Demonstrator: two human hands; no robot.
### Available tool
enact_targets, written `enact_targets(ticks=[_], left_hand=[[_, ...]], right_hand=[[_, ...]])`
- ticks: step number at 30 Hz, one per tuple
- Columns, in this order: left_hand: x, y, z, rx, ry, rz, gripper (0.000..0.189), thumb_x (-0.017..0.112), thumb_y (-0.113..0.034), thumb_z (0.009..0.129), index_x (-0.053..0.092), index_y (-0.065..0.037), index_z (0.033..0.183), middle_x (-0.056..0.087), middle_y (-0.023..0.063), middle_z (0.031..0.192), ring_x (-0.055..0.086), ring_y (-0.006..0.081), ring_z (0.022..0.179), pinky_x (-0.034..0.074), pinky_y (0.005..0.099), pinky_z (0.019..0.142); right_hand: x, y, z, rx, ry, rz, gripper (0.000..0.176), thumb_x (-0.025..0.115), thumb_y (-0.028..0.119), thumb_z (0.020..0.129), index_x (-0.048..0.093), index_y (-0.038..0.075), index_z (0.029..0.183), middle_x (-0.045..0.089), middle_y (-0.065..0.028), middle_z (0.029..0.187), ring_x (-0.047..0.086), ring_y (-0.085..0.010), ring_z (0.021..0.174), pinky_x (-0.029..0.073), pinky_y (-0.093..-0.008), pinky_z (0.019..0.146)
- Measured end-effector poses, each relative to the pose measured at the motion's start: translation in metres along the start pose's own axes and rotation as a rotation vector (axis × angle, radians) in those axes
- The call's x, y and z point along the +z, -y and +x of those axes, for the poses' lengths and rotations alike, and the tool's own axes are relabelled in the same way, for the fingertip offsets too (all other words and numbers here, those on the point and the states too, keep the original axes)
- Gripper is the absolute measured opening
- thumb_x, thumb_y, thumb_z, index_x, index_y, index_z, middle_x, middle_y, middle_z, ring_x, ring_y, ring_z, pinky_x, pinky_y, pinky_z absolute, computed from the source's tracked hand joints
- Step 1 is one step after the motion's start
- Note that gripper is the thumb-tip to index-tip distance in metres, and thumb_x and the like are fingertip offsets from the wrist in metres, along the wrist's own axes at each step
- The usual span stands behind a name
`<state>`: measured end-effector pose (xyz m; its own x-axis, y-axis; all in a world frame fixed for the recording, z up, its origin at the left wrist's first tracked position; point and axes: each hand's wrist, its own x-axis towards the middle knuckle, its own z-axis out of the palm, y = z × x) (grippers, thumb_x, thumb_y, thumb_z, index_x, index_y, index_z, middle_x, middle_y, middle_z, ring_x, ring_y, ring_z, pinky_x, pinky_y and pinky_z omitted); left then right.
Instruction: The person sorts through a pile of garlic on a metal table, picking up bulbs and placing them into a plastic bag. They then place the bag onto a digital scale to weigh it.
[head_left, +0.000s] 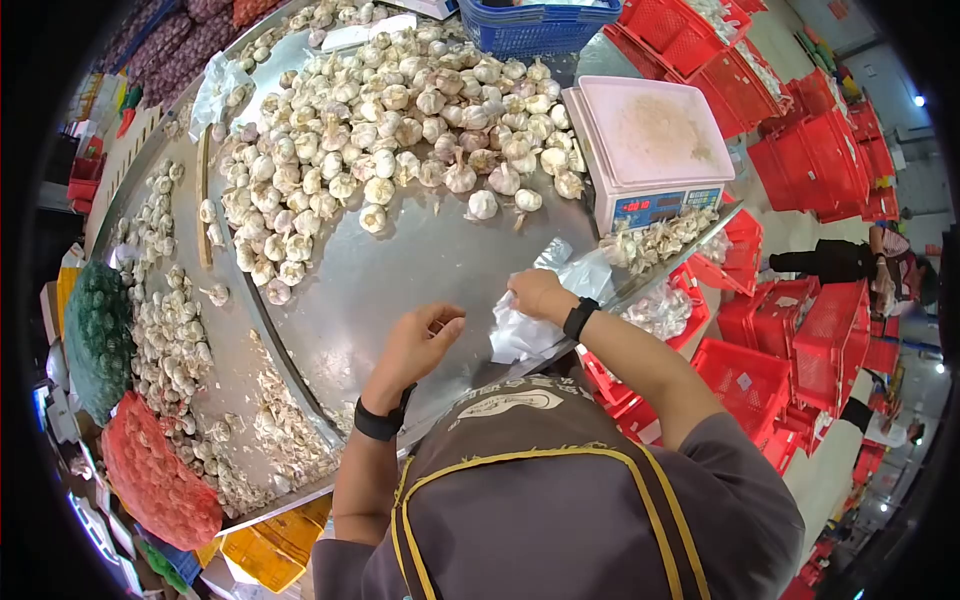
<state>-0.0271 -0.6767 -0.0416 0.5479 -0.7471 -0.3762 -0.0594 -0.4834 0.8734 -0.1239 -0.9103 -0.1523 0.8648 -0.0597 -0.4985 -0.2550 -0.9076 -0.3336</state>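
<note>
My right hand (540,296) is closed on clear plastic bags (520,335) at the near right edge of the metal table. A black band circles that wrist. My left hand (420,342) hovers over the bare metal, fingers loosely curved with a gap at the thumb and nothing visible in them. Beyond both hands spreads a large heap of garlic bulbs (400,125). A few loose bulbs, such as a garlic bulb (482,205), lie at its near edge. A scale (655,130) with a pale, stained top and a lit red display stands to the right.
Garlic skins (665,238) lie in front of the scale. A blue basket (540,32) stands at the back. Red crates (740,385) crowd the right, where a person (880,260) is seen. On the left, a divider (290,370) borders more garlic, a red mesh sack (155,475) and a green sack (97,325).
</note>
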Motion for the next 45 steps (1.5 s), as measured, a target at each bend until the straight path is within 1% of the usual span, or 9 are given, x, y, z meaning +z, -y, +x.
enact_targets(ticks=[7,11,18,21,23,25,29,36,45], left_hand=[[-0.015,0.018,-0.012,-0.033,-0.020,-0.086,0.024,0.061,-0.021,0.093,0.064,0.000,0.105,0.065,0.0043,0.083,0.057,0.0111,0.074,0.047,0.0271,0.068],[-0.018,0.024,-0.005,-0.206,0.037,-0.179,0.034,0.059,-0.033,0.095,0.065,-0.001,0.105,0.065,0.0048,0.087,0.060,0.0120,0.077,0.049,0.0265,0.070],[0.009,-0.009,0.021,-0.345,0.246,-0.730,0.041,0.058,-0.038,0.094,0.064,-0.001,0.111,0.067,0.0061,0.091,0.064,0.0159,0.083,0.052,0.0285,0.075],[0.034,0.021,0.041,-0.275,0.284,-0.870,0.034,0.061,-0.033,0.094,0.064,-0.003,0.109,0.067,0.0042,0.092,0.064,0.0160,0.083,0.052,0.0304,0.075],[0.037,0.028,0.046,-0.276,0.178,-0.918,0.026,0.061,-0.029,0.094,0.067,-0.005,0.102,0.066,0.0014,0.090,0.062,0.0129,0.081,0.050,0.0289,0.071],[0.041,0.048,0.056,-0.183,-0.242,-0.469,0.028,0.059,-0.029,0.096,0.068,-0.003,0.092,0.066,0.0021,0.081,0.058,0.0097,0.075,0.047,0.0270,0.065],[0.010,-0.017,0.029,0.087,-0.398,-0.239,0.037,0.057,-0.031,0.097,0.067,0.002,0.086,0.065,0.0056,0.068,0.055,0.0081,0.065,0.046,0.0285,0.059],[-0.028,-0.104,-0.052,0.356,-0.018,-0.056,0.020,0.065,-0.015,0.091,0.067,0.002,0.080,0.050,0.0040,0.056,0.042,0.0062,0.054,0.035,0.0272,0.047],[-0.080,-0.039,-0.078,0.099,-0.859,-0.124,0.013,0.065,-0.012,0.091,0.071,-0.001,0.088,0.065,0.0013,0.075,0.053,0.0066,0.065,0.043,0.0238,0.060]], right_hand=[[-0.031,-0.010,-0.018,-0.067,-0.011,0.035,0.021,0.062,0.026,0.082,0.066,0.006,0.088,0.067,-0.0135,0.080,0.066,-0.0318,0.077,0.051,-0.0436,0.068],[-0.078,0.007,-0.046,-0.052,-0.207,0.497,0.015,0.058,0.022,0.080,0.061,0.006,0.078,0.061,-0.0161,0.073,0.061,-0.0335,0.066,0.046,-0.0437,0.060],[-0.090,0.078,-0.076,-0.537,-0.386,0.346,0.014,0.058,0.019,0.079,0.054,0.008,0.071,0.057,-0.0094,0.065,0.059,-0.0321,0.061,0.046,-0.0416,0.054],[-0.088,0.084,-0.079,-0.632,-0.296,0.229,0.013,0.067,0.021,0.078,0.062,0.011,0.085,0.065,-0.0087,0.082,0.064,-0.0293,0.071,0.052,-0.0385,0.062],[-0.088,0.081,-0.077,-0.569,-0.565,0.420,0.032,0.073,0.030,0.076,0.063,0.010,0.098,0.064,-0.0126,0.102,0.064,-0.0312,0.093,0.052,-0.0375,0.078],[-0.064,0.057,-0.055,-0.499,-0.606,0.400,0.058,0.076,0.039,0.074,0.056,0.009,0.120,0.057,-0.0157,0.123,0.058,-0.0353,0.107,0.049,-0.0408,0.090],[0.018,0.000,-0.008,-0.141,0.143,0.207,0.050,0.071,0.031,0.078,0.057,0.006,0.119,0.060,-0.0191,0.117,0.059,-0.0382,0.102,0.047,-0.0435,0.089],[0.020,-0.012,-0.027,-0.371,0.309,0.277,0.028,0.062,0.018,0.077,0.065,0.013,0.104,0.067,-0.0162,0.096,0.062,-0.0367,0.091,0.050,-0.0413,0.079],[0.018,-0.029,-0.033,0.046,0.408,0.024,0.029,0.059,0.022,0.079,0.068,0.007,0.101,0.069,-0.0159,0.100,0.065,-0.0336,0.096,0.051,-0.0423,0.079]])
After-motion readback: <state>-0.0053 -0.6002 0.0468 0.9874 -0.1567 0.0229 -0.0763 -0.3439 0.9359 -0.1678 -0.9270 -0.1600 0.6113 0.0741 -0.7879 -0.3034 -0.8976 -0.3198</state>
